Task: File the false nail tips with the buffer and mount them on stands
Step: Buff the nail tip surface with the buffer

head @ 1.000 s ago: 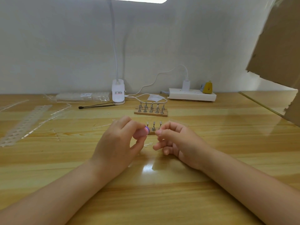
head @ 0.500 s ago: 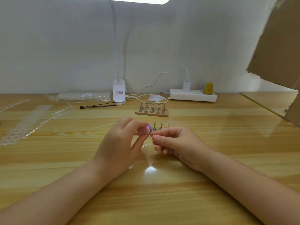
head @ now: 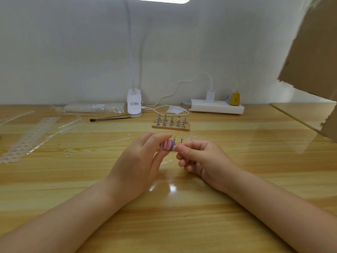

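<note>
Buffer [head: 168,145] pinched in left hand [head: 135,167], right hand [head: 202,159] pinching something too small to tell, ten stands [head: 171,122] on one wooden base.

The stand rack [head: 171,123] sits on the table [head: 237,161], behind both hands. The lamp base [head: 134,103] lies behind-left of it, the power strip [head: 217,108] behind-right.

The nail tip pinched in the right hand [head: 202,159] is hidden behind its fingertips [head: 179,148].
</note>
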`<state>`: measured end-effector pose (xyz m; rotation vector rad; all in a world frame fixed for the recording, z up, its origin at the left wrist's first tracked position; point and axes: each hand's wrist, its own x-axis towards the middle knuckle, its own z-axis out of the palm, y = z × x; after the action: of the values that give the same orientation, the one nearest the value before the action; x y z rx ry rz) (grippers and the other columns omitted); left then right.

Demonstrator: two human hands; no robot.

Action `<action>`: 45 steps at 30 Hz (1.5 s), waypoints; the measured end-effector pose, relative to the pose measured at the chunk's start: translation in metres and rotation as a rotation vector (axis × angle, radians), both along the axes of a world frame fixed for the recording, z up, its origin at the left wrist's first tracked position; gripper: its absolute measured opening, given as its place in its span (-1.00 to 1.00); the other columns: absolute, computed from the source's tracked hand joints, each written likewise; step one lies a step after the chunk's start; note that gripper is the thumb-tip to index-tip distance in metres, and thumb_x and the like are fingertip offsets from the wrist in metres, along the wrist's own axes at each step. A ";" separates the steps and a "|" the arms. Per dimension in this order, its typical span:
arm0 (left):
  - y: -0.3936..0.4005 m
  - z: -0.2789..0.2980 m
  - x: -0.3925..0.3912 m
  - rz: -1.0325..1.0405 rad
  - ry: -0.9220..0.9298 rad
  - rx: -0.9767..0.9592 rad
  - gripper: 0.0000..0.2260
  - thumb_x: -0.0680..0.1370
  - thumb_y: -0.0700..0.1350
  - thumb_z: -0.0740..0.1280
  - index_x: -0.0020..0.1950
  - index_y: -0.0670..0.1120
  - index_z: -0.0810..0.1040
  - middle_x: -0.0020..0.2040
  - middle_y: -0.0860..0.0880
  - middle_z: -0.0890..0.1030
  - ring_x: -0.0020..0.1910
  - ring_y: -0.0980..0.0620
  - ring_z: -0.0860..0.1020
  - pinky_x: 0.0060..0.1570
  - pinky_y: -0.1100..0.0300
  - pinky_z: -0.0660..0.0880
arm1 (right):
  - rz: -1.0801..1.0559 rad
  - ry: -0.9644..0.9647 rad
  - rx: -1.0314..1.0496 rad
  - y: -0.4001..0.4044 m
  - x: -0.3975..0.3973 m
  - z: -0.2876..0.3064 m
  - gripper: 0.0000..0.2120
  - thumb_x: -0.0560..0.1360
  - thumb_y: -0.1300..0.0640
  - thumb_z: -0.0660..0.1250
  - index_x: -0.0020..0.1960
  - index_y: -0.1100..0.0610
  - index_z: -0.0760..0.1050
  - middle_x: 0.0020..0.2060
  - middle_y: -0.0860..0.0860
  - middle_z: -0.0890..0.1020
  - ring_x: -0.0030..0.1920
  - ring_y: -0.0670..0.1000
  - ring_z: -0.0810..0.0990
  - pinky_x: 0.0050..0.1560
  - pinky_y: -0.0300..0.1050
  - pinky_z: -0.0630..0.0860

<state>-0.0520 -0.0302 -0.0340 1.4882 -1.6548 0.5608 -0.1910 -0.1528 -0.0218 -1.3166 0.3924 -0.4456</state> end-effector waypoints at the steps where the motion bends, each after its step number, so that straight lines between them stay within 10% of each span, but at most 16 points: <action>1: 0.000 0.002 0.000 -0.015 -0.003 -0.026 -0.76 0.55 -0.21 0.33 0.21 -0.19 0.52 0.03 -0.09 0.58 -0.02 0.03 0.57 0.00 0.12 0.54 | 0.008 -0.003 0.003 0.000 0.000 0.000 -0.78 0.34 0.17 0.42 -0.07 0.27 0.60 -0.35 0.06 0.62 -0.40 -0.07 0.57 -0.44 -0.30 0.44; 11: 0.003 0.008 0.001 0.052 -0.076 0.035 -0.85 0.53 -0.29 0.37 0.09 -0.21 0.61 -0.05 -0.15 0.60 -0.13 -0.15 0.59 -0.15 -0.07 0.56 | 0.063 -0.014 0.027 -0.001 0.000 0.002 -0.84 0.37 0.16 0.34 -0.11 0.24 0.55 -0.36 0.03 0.54 -0.40 -0.08 0.53 -0.47 -0.29 0.40; 17: 0.003 0.009 -0.011 -0.036 -0.100 0.122 -0.77 0.67 -0.13 0.12 0.18 -0.09 0.55 0.06 -0.07 0.60 0.02 -0.03 0.56 -0.01 0.06 0.55 | 0.084 -0.017 -0.032 0.000 0.000 0.001 -0.83 0.37 0.12 0.34 -0.11 0.21 0.50 -0.33 0.03 0.53 -0.39 -0.09 0.52 -0.44 -0.29 0.39; 21: 0.003 0.009 0.005 0.028 -0.072 0.060 -0.76 0.52 -0.30 0.36 0.19 -0.19 0.54 0.01 -0.17 0.58 -0.05 -0.08 0.58 -0.04 0.04 0.57 | 0.075 -0.029 -0.014 -0.001 0.000 0.001 -0.88 0.38 0.11 0.36 -0.15 0.16 0.54 -0.37 0.00 0.51 -0.38 -0.08 0.52 -0.46 -0.29 0.39; 33: -0.001 0.012 -0.003 -0.149 -0.092 -0.034 -0.80 0.60 -0.19 0.24 0.22 -0.13 0.45 0.04 -0.14 0.57 0.02 0.03 0.55 0.11 0.27 0.47 | 0.073 -0.029 -0.020 -0.003 0.000 0.000 -0.84 0.37 0.08 0.38 -0.14 0.16 0.51 -0.38 0.00 0.52 -0.38 -0.11 0.52 -0.46 -0.29 0.38; 38: 0.002 0.010 0.008 -0.054 -0.112 0.082 -0.72 0.52 -0.33 0.35 0.22 -0.21 0.54 0.05 -0.18 0.59 -0.01 -0.08 0.59 -0.03 0.01 0.58 | 0.067 -0.048 0.016 -0.003 0.000 0.000 -0.80 0.33 0.07 0.40 -0.13 0.17 0.50 -0.39 -0.01 0.52 -0.39 -0.11 0.51 -0.49 -0.30 0.37; 42: -0.001 0.014 -0.004 -0.200 -0.073 -0.084 -0.78 0.59 -0.23 0.25 0.23 -0.16 0.46 0.10 -0.07 0.55 0.10 0.14 0.51 0.17 0.37 0.41 | 0.074 -0.044 -0.026 -0.002 0.000 -0.001 -0.86 0.34 0.05 0.39 -0.19 0.11 0.53 -0.40 -0.01 0.52 -0.38 -0.11 0.51 -0.47 -0.30 0.37; 45: 0.000 0.011 -0.002 -0.138 -0.083 0.034 -0.78 0.55 -0.26 0.32 0.19 -0.22 0.56 0.04 -0.14 0.59 0.02 0.03 0.56 0.07 0.29 0.49 | 0.090 -0.057 -0.004 -0.003 -0.001 0.000 -0.91 0.36 0.06 0.38 -0.23 0.08 0.57 -0.39 -0.01 0.52 -0.37 -0.10 0.51 -0.46 -0.30 0.38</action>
<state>-0.0536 -0.0299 -0.0229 1.3786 -1.8235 0.5269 -0.1920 -0.1557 -0.0218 -1.3175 0.2843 -0.4078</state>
